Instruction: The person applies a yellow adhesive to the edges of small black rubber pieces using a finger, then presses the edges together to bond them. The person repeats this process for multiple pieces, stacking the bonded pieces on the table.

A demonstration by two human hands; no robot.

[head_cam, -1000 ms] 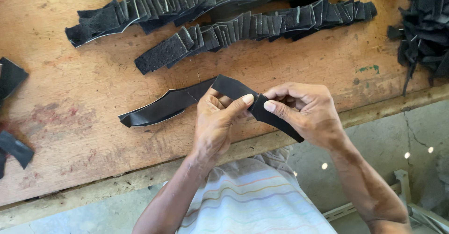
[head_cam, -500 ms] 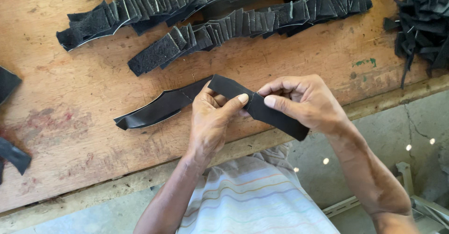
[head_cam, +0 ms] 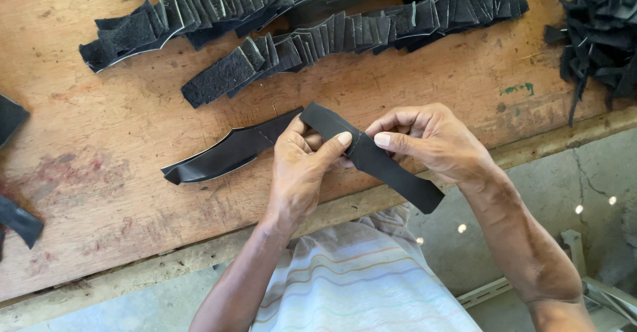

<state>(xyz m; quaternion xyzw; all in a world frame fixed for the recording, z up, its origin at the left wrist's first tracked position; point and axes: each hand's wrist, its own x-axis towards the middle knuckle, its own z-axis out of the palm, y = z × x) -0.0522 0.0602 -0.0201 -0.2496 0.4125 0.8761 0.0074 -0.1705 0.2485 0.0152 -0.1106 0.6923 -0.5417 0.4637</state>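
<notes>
Slipping is the likely trouble: the black strip (head_cam: 371, 159) is glossy and held only by fingertips. Its long end, toward 8 o'clock, lies on the wooden surface (head_cam: 133, 139). The left hand (head_cam: 302, 169) pinches it at the fold, the right hand (head_cam: 431, 143) at 3 o'clock pinches beside it, and the short end hangs past the surface's edge toward 4 o'clock. The strip is thin, curved and limp.

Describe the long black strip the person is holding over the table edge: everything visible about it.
The black strip is a long, flat, curved band, matte and flexible like rubber or leather. It bends into a peak where the left hand and right hand pinch it between thumbs and fingers. Its left part lies on the wooden table, ending in a notched tip; its right end hangs past the table edge, touching nothing else.
</notes>
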